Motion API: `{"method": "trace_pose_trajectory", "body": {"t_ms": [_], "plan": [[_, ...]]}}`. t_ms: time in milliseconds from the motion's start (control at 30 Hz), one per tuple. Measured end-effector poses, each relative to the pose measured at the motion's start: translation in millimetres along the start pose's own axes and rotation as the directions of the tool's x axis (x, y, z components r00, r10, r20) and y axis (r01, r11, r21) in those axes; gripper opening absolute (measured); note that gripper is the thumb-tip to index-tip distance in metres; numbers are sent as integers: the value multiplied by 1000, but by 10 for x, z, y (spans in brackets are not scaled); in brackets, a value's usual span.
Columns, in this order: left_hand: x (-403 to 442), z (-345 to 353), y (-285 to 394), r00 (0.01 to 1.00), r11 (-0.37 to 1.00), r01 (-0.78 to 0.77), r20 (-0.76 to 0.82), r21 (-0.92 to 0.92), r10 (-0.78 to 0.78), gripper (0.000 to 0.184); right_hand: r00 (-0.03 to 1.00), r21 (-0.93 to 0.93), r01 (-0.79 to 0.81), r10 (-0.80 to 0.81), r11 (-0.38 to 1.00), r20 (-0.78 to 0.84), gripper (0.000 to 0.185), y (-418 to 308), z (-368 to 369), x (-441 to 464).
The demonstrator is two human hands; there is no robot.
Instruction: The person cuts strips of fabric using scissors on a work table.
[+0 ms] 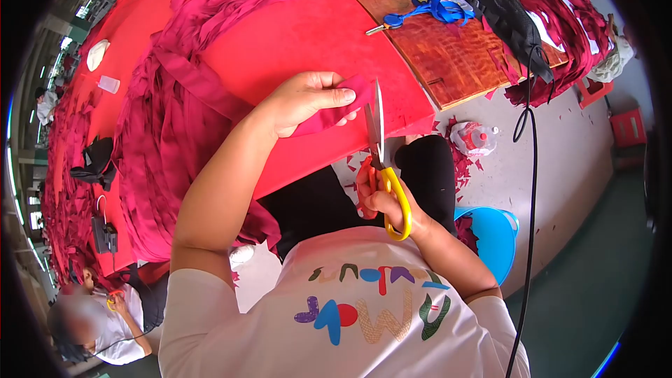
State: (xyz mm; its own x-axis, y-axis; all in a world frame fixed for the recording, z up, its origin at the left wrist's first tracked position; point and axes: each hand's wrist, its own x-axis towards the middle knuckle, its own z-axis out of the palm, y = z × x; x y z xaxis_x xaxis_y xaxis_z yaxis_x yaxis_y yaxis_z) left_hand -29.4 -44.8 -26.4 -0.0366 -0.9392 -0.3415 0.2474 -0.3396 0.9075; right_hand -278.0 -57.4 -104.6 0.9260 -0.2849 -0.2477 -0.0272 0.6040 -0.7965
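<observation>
My left hand point(302, 103) pinches the end of a dark red fabric strip point(325, 115) above the edge of the red-covered table point(280, 49). Close by on the right, my right hand point(383, 194) is wrapped round the handles of large scissors point(379, 126), one handle yellow and the other red. The blades point away from me, slightly apart, with their tips beside the fabric end. Long strips of the same fabric point(164, 98) lie heaped on the table to the left of my left arm.
Keys on a blue lanyard point(441, 8) and a black bag point(490, 14) lie around a wooden board point(448, 63). A blue bucket point(493, 238), a plastic bottle point(477, 138) and scraps are on the floor. A co-worker point(115, 322) sits at lower left. A black cable point(533, 203) hangs at right.
</observation>
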Motion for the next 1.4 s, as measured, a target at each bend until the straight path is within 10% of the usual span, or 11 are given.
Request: {"method": "trace_pose_trajectory", "body": {"t_ms": [367, 767, 1400], "plan": [[-29, 126, -2, 957, 897, 0, -260, 441, 128, 20, 994, -104, -51, 41, 993, -97, 34, -162, 83, 48], [-38, -43, 29, 985, 986, 2, -171, 168, 27, 21, 982, -312, -6, -53, 950, -179, 34, -208, 128, 14], [-28, 11, 12, 974, 975, 32, -224, 221, 19, 19, 982, -244, -45, -3, 969, -191, 24, -165, 157, 62]]}}
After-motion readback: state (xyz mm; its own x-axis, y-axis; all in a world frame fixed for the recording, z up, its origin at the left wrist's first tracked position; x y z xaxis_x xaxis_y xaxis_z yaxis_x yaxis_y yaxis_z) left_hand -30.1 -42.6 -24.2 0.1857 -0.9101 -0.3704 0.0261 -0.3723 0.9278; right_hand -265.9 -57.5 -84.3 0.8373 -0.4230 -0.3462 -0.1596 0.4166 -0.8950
